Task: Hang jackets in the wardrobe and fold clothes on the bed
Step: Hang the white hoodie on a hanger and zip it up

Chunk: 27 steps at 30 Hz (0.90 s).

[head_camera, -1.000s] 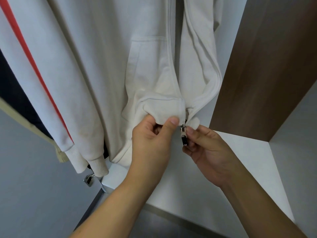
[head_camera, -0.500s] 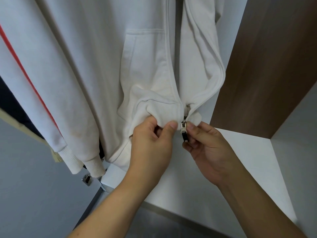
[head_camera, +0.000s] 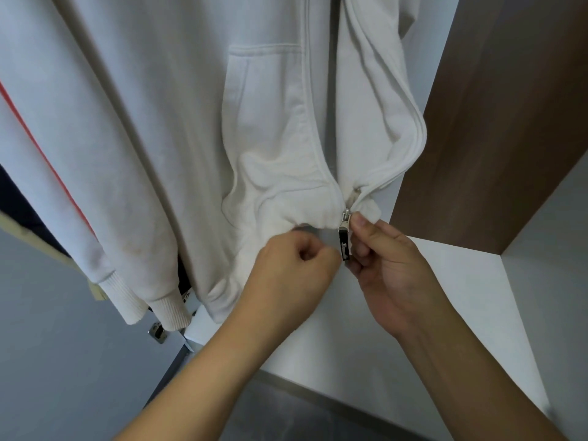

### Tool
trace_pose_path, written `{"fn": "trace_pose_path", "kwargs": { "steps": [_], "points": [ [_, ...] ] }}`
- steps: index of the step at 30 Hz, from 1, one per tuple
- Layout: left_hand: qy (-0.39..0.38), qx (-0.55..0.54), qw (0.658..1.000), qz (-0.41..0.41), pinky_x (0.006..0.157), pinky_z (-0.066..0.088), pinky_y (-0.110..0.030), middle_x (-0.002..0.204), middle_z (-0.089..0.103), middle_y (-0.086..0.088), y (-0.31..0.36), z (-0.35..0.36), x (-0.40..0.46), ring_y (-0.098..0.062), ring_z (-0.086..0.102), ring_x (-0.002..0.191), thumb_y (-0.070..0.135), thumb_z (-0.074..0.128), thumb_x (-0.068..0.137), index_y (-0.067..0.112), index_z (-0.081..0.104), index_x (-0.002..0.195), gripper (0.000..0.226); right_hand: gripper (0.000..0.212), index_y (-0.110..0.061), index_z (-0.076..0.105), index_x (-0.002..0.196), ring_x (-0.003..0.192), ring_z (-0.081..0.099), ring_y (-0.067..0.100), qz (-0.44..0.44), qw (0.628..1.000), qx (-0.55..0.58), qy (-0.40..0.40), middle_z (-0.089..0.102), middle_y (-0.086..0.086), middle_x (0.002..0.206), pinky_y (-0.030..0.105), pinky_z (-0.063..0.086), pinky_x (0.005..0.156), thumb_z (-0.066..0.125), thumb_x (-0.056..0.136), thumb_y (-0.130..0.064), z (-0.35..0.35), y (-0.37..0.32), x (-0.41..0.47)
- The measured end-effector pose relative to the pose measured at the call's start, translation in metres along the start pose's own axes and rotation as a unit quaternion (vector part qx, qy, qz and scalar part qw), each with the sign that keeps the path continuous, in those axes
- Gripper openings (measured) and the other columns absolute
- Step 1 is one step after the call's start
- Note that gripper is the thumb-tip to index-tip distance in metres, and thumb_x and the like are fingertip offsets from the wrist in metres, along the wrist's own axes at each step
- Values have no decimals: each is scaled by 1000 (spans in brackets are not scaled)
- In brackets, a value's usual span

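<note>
A white wardrobe floor and a brown wood-grain side panel on the right frame the scene, with a grey surface at the near left. A white zip-up jacket hangs in the wardrobe, filling the upper left and centre; its front pocket sits left of the zip line. A second white garment with a red stripe hangs further left, its ribbed cuffs low. The right hand pinches the metal zipper pull at the jacket's bottom hem between thumb and fingers. The left hand sits just left of the pull, below the bunched hem, fingers curled into a loose fist; whether it pinches any fabric cannot be told.
</note>
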<state>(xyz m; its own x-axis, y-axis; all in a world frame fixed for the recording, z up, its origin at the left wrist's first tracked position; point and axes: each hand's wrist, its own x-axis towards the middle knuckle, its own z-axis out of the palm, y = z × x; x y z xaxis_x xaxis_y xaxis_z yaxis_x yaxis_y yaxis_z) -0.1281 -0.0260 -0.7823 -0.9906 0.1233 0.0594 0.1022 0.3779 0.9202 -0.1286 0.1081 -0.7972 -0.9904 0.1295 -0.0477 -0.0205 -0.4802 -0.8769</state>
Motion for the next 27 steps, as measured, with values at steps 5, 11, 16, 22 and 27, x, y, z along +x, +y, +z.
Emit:
{"fn": "trace_pose_path", "kwargs": {
  "steps": [5, 11, 16, 22, 27],
  "points": [
    [-18, 145, 989, 28, 49, 37, -13, 72, 63, 15, 2, 4, -6, 2, 55, 58, 60, 62, 73, 34, 67, 82, 27, 23, -24, 63, 51, 55, 37, 6, -13, 999, -36, -6, 39, -7, 54, 19, 38, 58, 74, 66, -38, -3, 0, -1],
    [39, 139, 989, 41, 51, 34, -16, 63, 59, 17, -4, 8, -5, -1, 53, 55, 44, 67, 82, 34, 70, 80, 11, 18, -27, 66, 53, 52, 33, 6, -20, 998, -62, -8, 42, -15, 49, 30, 31, 71, 73, 66, -39, -3, 3, 0],
    [32, 51, 998, 34, 49, 42, -18, 67, 63, 14, -7, 5, -1, -2, 51, 47, 21, 62, 84, 34, 71, 78, 16, 11, -28, 77, 74, 48, 38, 4, -20, 998, -65, -1, 53, -17, 52, 28, 29, 68, 74, 68, -36, -10, 1, 3],
    [-45, -6, 999, 8, 49, 44, -24, 62, 56, 12, -5, 8, 0, -5, 47, 46, 25, 69, 85, 34, 74, 79, 12, 25, -25, 78, 79, 51, 35, 4, -17, 996, -87, -10, 54, -17, 57, 29, 31, 71, 77, 62, -43, -12, 4, 4],
    [-51, -14, 999, -14, 44, 36, -22, 59, 53, 4, -5, 8, 1, -8, 40, 44, 23, 67, 83, 21, 66, 67, 16, 26, -26, 79, 83, 52, 35, 5, -26, 996, -87, -9, 56, -18, 60, 28, 30, 69, 77, 62, -42, -15, 4, 6]
  ]
}}
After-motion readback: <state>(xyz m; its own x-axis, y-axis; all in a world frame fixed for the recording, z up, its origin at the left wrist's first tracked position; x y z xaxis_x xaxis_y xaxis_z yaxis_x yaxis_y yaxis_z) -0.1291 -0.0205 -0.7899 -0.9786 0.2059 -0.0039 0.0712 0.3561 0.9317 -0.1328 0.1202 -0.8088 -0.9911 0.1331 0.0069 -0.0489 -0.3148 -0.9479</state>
